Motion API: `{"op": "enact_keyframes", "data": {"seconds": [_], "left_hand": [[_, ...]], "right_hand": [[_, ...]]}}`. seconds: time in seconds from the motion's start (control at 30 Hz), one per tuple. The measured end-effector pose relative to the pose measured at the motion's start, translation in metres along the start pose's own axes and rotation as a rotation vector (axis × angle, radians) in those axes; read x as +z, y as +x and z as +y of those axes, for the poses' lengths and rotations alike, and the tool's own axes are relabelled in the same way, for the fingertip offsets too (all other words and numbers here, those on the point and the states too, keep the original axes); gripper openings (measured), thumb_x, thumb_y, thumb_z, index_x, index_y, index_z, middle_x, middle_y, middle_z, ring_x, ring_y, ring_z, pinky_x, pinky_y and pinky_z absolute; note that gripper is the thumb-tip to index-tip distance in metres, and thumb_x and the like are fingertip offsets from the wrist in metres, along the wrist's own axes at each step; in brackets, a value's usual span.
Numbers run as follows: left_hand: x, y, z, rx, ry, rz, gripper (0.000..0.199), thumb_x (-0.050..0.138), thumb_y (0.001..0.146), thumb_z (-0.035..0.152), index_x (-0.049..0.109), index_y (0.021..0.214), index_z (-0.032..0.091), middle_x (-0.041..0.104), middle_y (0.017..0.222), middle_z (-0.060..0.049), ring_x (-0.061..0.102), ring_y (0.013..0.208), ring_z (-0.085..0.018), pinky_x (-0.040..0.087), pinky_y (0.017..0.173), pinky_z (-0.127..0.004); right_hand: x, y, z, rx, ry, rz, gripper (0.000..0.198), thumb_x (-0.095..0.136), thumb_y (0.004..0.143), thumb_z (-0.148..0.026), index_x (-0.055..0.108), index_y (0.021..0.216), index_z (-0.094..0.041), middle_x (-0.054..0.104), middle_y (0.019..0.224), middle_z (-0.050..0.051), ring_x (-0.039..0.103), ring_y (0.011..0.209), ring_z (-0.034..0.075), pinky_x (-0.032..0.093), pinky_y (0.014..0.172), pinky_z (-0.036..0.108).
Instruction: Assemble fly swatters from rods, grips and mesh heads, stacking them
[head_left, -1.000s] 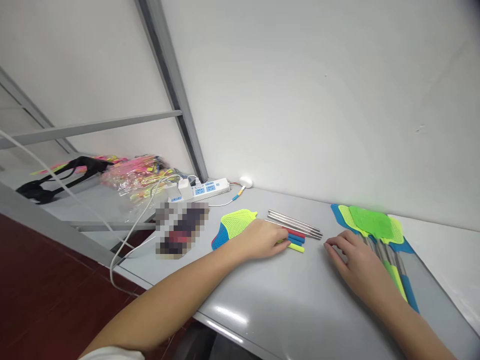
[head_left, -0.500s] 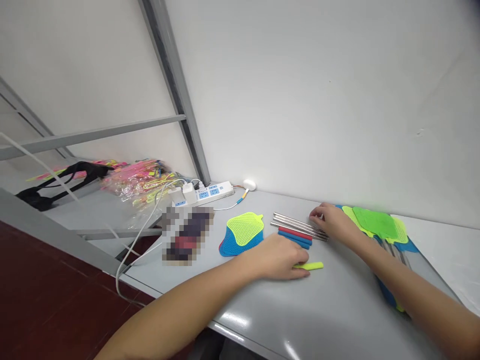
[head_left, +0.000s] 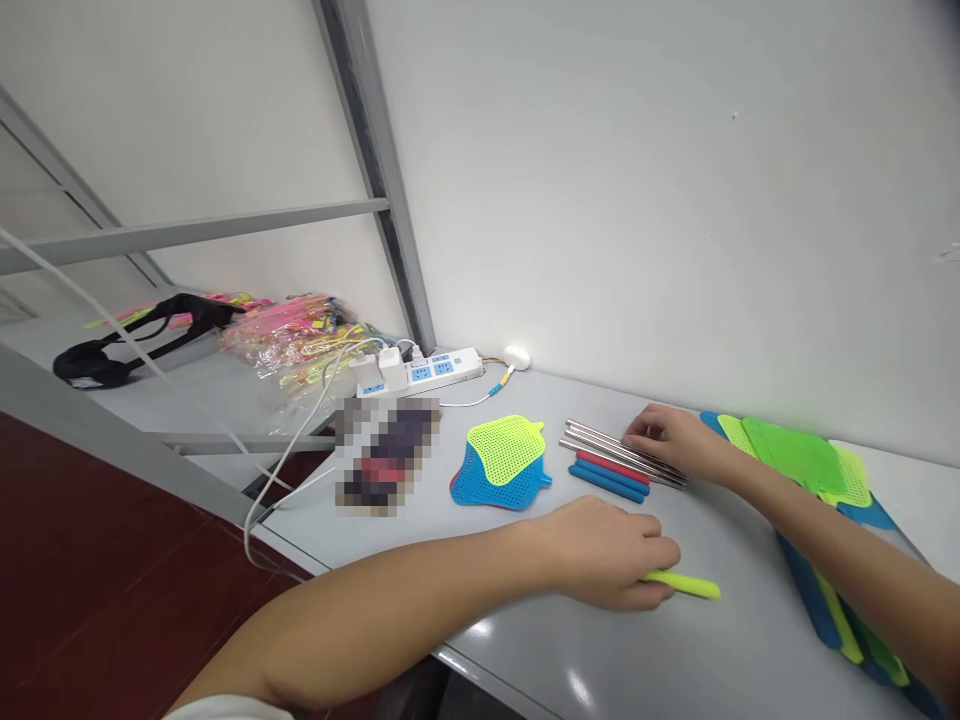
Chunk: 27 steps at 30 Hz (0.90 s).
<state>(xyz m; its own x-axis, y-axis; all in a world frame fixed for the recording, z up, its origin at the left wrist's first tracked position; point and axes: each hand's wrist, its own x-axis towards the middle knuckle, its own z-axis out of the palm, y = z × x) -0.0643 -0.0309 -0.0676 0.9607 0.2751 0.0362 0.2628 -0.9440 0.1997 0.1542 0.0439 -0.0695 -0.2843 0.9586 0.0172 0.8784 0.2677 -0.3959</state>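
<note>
Lime-yellow tube (head_left: pixel 686 584): located right of centre in the lower half of the frame, held in the left hand (head_left: pixel 611 555). The fingers and thumb of this hand are closed about one end; the other end projects freely toward the lower right, above or just on the grey table (head_left: pixel 720 665).

Right hand (head_left: pixel 667 440): positioned right of centre, at the right-hand end of the metal rods (head_left: pixel 600 438). The fingers are curled and partly spread, with the fingertips at the bundle. Whether they grip a rod or merely touch it cannot be confirmed, since the hand covers the contact area. The two hands are apart from each other.

Step in hand, as judged: taking up parts, with the tube secured and a rod being selected. The next move appears to call for a pinch on a single rod, separating it from its neighbours without disturbing the rest of the bundle.

Adjacent parts: the red tube (head_left: pixel 611 466) and blue tubes (head_left: pixel 607 483) lie side by side just below the rods. Near the centre of the frame, the yellow mesh head (head_left: pixel 506 448) overlaps the blue mesh head (head_left: pixel 495 485); a red edge shows beneath. At the right of the frame, stacked swatters (head_left: pixel 795 455) lie with their handles toward the lower right, partly hidden by the right forearm.
</note>
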Motion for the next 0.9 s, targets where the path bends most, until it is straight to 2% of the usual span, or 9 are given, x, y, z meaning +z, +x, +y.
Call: {"op": "enact_keyframes", "data": {"seconds": [0.17,0.37,0.5,0.6,0.67,0.77,0.9], "left_hand": [[0.003,0.001,-0.002,0.007,-0.005,0.011,0.025,0.048,0.092,0.045,0.056,0.094,0.022,0.063,0.092,-0.002,0.062,0.067,-0.017,0.028,0.043,-0.029],[0.008,0.002,-0.005,0.021,-0.003,0.033,0.023,0.050,0.092,0.045,0.059,0.095,0.024,0.062,0.091,-0.002,0.063,0.072,-0.016,0.029,0.042,-0.031],[0.004,-0.003,-0.005,0.074,-0.019,0.064,0.020,0.053,0.091,0.044,0.060,0.094,0.025,0.062,0.087,-0.001,0.062,0.076,-0.016,0.034,0.047,-0.031],[-0.001,-0.006,-0.004,0.108,-0.025,0.073,0.019,0.053,0.092,0.041,0.061,0.097,0.024,0.062,0.086,-0.001,0.061,0.080,-0.016,0.037,0.053,-0.029],[-0.002,-0.006,-0.006,0.101,-0.028,0.077,0.020,0.053,0.093,0.040,0.061,0.100,0.024,0.063,0.089,-0.002,0.061,0.081,-0.016,0.038,0.056,-0.028],[-0.003,-0.004,-0.008,0.079,-0.012,0.097,0.023,0.053,0.093,0.040,0.062,0.103,0.022,0.063,0.091,-0.003,0.061,0.083,-0.017,0.040,0.062,-0.028],[-0.004,-0.002,-0.010,0.071,0.002,0.108,0.025,0.052,0.094,0.042,0.063,0.105,0.022,0.063,0.092,-0.003,0.061,0.085,-0.017,0.042,0.068,-0.028]], "right_hand": [[-0.002,-0.001,-0.010,-0.058,-0.081,-0.009,0.029,0.048,0.090,-0.039,0.072,0.085,-0.022,0.066,0.093,0.006,0.062,0.075,0.018,0.047,0.069,0.030],[0.003,0.000,-0.018,-0.082,-0.201,-0.003,0.022,0.049,0.088,-0.026,0.069,0.082,-0.019,0.064,0.092,0.008,0.061,0.074,0.018,0.043,0.068,0.028],[0.004,0.005,-0.016,-0.076,-0.252,-0.002,0.014,0.052,0.083,-0.019,0.065,0.078,-0.016,0.064,0.088,0.009,0.060,0.072,0.017,0.041,0.066,0.026],[-0.005,0.002,-0.013,-0.035,-0.278,0.032,0.009,0.053,0.081,-0.016,0.061,0.078,-0.016,0.064,0.083,0.009,0.059,0.067,0.017,0.039,0.061,0.026],[-0.016,-0.008,-0.009,0.015,-0.279,0.084,0.010,0.049,0.086,-0.020,0.058,0.088,-0.017,0.064,0.075,0.006,0.057,0.062,0.017,0.037,0.057,0.027],[-0.032,-0.039,-0.001,0.117,-0.275,0.200,0.023,0.037,0.096,-0.033,0.050,0.108,-0.018,0.061,0.064,0.001,0.055,0.055,0.019,0.034,0.052,0.027],[-0.033,-0.101,0.016,0.254,-0.183,0.441,0.031,0.033,0.097,-0.047,0.046,0.110,-0.022,0.057,0.060,-0.003,0.051,0.048,0.017,0.033,0.047,0.027]]}}
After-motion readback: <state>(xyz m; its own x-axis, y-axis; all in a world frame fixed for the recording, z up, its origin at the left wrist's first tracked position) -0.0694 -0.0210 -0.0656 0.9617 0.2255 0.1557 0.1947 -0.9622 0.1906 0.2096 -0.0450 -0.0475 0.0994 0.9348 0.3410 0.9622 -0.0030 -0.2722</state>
